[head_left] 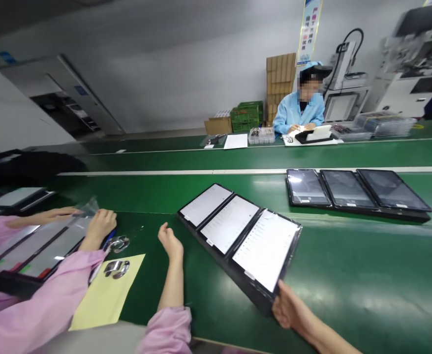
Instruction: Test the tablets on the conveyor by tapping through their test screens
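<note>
A black tray (234,273) lies at an angle on the green bench, carrying three tablets with lit white screens: a left tablet (207,204), a middle tablet (231,222) and a right tablet (266,248). My right hand (288,305) grips the tray's near right corner, thumb at the edge by the right tablet and fingers curled against the side. My left hand (170,242) is raised just left of the tray, apart from it. Its fingers are loosely bent and partly foreshortened, with nothing visible in them.
Another tray holds three dark-screened tablets (343,189) at the right. Left of me, a co-worker's hands (101,226) handle clear film over tablets, near a yellow sheet (108,295). Across the bench sits a person in blue (299,110), near green crates (247,116).
</note>
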Motion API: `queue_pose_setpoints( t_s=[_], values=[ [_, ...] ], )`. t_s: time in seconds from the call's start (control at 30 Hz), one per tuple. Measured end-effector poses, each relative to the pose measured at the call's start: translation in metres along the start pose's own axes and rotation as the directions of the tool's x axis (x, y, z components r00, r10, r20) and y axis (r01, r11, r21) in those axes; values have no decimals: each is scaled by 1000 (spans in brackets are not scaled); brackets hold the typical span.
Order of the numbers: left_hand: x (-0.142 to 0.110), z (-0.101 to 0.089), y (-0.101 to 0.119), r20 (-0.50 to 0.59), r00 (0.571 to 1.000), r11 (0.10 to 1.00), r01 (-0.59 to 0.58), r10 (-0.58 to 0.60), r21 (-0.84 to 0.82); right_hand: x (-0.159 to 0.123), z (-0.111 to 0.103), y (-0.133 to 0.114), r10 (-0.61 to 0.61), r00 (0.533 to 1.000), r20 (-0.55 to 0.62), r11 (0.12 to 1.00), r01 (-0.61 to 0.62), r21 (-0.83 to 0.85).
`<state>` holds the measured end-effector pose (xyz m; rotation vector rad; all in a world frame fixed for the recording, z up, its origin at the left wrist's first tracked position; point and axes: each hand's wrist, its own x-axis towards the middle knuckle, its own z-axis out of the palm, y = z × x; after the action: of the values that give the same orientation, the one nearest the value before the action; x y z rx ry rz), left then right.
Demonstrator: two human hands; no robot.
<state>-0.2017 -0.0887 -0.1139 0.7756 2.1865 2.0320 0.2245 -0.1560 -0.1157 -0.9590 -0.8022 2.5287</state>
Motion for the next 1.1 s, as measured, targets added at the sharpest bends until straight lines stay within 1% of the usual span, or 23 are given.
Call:
queue_pose_setpoints(
  t_s=[0.1,0.13,0.17,0.23,0.3,0.33,0.37,0.4,0.43,0.5,0.53,0.57,0.6,0.63,0.67,0.7,0.73,0.77,0.83,0.9,0.97,1.0,1.1],
  values=[
    [-7,-18,3,113,993,999,25,-28,32,-46,-49,10,14,976,-219,1000,-19,-24],
    [-14,-24,5,180,983,999,28,-36,46,-60,-65,11,7,951,-308,998,-26,-59],
    [-23,-31,7,244,969,997,22,-39,73,-72,-80,11,-16,914,-406,994,-31,-108],
    [-49,-45,13,351,935,985,-16,-46,171,-94,-103,5,-101,796,-596,978,-30,-205],
    [-79,-61,20,402,914,955,-63,-62,290,-116,-120,-4,-193,642,-742,956,-46,-288],
    [-94,-69,23,412,908,938,-76,-74,337,-127,-126,-10,-243,563,-790,939,-68,-337],
    [-109,-77,26,418,904,924,-84,-87,374,-139,-130,-15,-297,500,-813,912,-104,-397],
    [-121,-85,29,424,900,912,-88,-99,400,-150,-132,-21,-347,463,-815,873,-157,-461],
    [-131,-93,31,428,897,904,-87,-112,419,-162,-131,-25,-385,448,-807,824,-226,-519],
    [-145,-104,36,440,885,892,-69,-152,447,-180,-124,-34,-413,463,-784,714,-369,-595],
    [-148,-107,38,441,880,889,-52,-174,455,-186,-118,-39,-422,455,-784,661,-438,-610],
    [-150,-109,41,447,873,889,-37,-194,457,-189,-110,-45,-454,418,-787,609,-499,-616],
    [-150,-109,45,451,870,891,-29,-201,454,-189,-100,-52,-523,354,-775,555,-548,-626],
    [-150,-108,49,455,870,893,-38,-191,448,-186,-90,-58,-620,288,-729,494,-579,-649],
    [-150,-106,54,462,872,894,-67,-163,442,-179,-79,-64,-727,246,-641,417,-583,-697],
    [-151,-103,59,474,872,889,-117,-122,443,-169,-67,-70,-822,243,-515,319,-553,-770],
    [-152,-98,64,490,869,874,-179,-75,452,-157,-55,-74,-890,274,-366,198,-490,-849],
    [-155,-93,69,504,863,848,-244,-33,471,-143,-42,-77,-920,332,-207,65,-391,-918],
    [-162,-83,77,521,853,773,-350,30,529,-112,-16,-76,-885,462,58,-159,-183,-970],
    [-171,-73,84,515,854,692,-414,71,591,-82,9,-71,-789,575,214,-311,-75,-948],
    [-181,-66,89,543,833,645,-472,104,601,-57,29,-64,-693,666,276,-396,-32,-918],
    [-185,-63,92,579,807,642,-505,115,577,-46,36,-61,-654,700,287,-418,-18,-908],
    [-191,-61,98,699,704,701,-562,126,440,-24,45,-56,-579,759,298,-434,22,-901]
  ],
)
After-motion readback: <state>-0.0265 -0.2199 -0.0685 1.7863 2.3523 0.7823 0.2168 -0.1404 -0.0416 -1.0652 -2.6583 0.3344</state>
